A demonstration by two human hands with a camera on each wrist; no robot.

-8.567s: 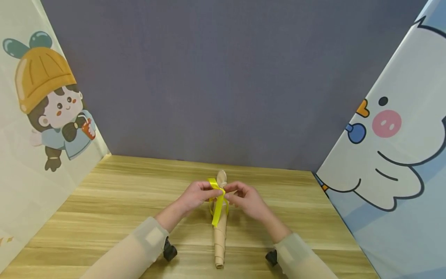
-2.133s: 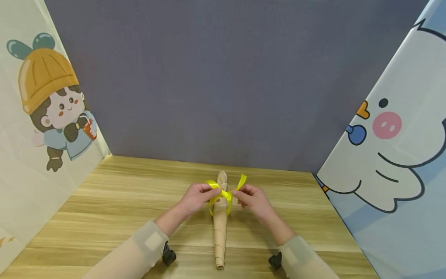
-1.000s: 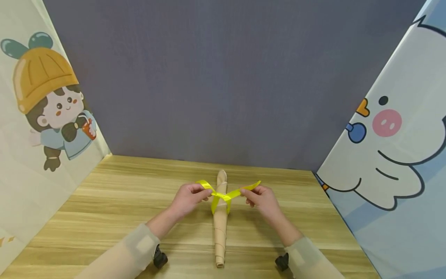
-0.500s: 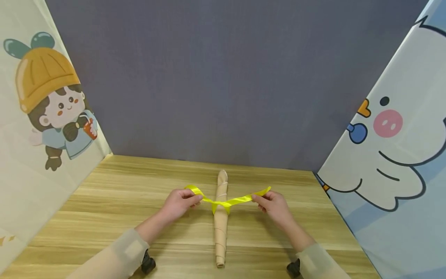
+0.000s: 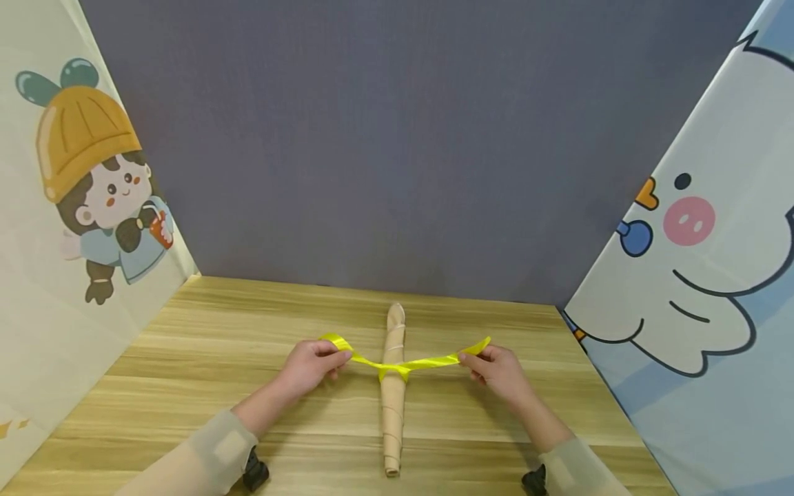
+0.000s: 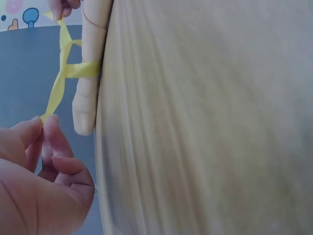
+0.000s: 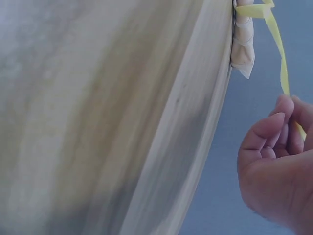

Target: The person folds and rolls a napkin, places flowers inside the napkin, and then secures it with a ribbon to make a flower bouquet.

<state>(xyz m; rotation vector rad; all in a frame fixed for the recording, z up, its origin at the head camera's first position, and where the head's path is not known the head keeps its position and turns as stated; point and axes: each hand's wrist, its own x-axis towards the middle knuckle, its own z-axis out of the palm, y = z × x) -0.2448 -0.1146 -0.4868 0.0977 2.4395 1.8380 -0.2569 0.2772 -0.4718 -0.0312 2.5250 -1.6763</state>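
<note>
A beige roll of cloth-like material [image 5: 393, 413], narrow and spirally wrapped, lies lengthwise on the table. Around its upper middle passes a yellow ribbon [image 5: 428, 362], crossed or knotted on top of the roll; the exact tie is too small to tell. My left hand [image 5: 310, 367] pinches one ribbon end between thumb and fingers, left of the roll. On the other side my right hand [image 5: 501, 374] pinches the opposite end. Both tails stretch outward, nearly straight. In the left wrist view the ribbon [image 6: 58, 88] rises off the roll [image 6: 90, 93] in a loop.
The wood-grain table [image 5: 248, 324] ends at a grey back panel [image 5: 384, 151]. Side panels with a cartoon child [image 5: 108, 186] and a cartoon white bird [image 5: 701, 275] flank it. Black wrist devices [image 5: 255, 471] hang below both sleeves.
Both hands have drawn apart, left hand leftward and right hand rightward, and slightly toward the body. The ribbon's tails have spread wide and its loop has tightened down toward the roll.
</note>
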